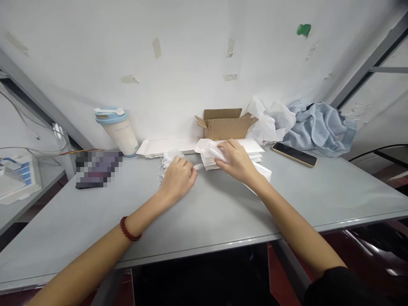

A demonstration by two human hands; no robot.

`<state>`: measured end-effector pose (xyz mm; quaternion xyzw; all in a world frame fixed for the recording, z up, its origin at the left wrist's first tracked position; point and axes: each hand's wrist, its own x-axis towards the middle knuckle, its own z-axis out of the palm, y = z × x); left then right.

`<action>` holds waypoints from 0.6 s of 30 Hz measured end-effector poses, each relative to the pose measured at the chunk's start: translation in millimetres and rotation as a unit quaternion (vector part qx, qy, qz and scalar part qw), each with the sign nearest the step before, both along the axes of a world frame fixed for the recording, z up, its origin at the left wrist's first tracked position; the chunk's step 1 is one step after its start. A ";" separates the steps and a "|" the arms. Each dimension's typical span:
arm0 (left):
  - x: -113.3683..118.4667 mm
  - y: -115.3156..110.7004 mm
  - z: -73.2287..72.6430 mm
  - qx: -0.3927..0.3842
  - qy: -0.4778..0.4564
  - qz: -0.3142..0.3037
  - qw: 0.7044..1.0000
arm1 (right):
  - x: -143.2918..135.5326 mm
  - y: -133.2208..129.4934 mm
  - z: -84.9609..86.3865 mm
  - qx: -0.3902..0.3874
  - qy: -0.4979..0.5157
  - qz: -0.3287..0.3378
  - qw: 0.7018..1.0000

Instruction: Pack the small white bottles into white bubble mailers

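My left hand is closed in a pinch at the table, beside a heap of small white translucent pieces. A small whitish piece shows near its thumb; whether the fingers grip it I cannot tell. My right hand wraps round a translucent white plastic bag, its open end pointing left. Under and behind that bag lie stacked flat white packets. One more white packet lies partly hidden beneath my right wrist.
An open cardboard box stands against the wall, with a white plastic bag and a blue cloth to its right. A phone lies at right. At left are a tumbler and a blurred dark item. Flat white sheets lie behind.
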<state>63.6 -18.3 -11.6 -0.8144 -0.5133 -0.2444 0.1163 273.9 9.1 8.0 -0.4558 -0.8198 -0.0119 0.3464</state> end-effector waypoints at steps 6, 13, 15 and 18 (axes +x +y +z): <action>-37.4 2.3 29.1 -0.040 -0.333 0.035 0.941 | -0.7 0.5 -3.4 -0.001 -0.005 0.010 1.000; -43.3 6.6 34.4 -0.050 -0.494 0.028 0.868 | -6.0 -3.8 -6.3 -0.009 -0.034 0.039 0.999; -37.4 4.8 31.5 -0.090 -0.465 0.014 0.881 | -9.0 -6.1 -7.6 -0.008 -0.040 0.055 0.998; -30.5 2.7 25.3 -0.122 -0.403 -0.013 0.907 | -14.4 -11.3 -8.4 -0.015 -0.053 0.076 0.996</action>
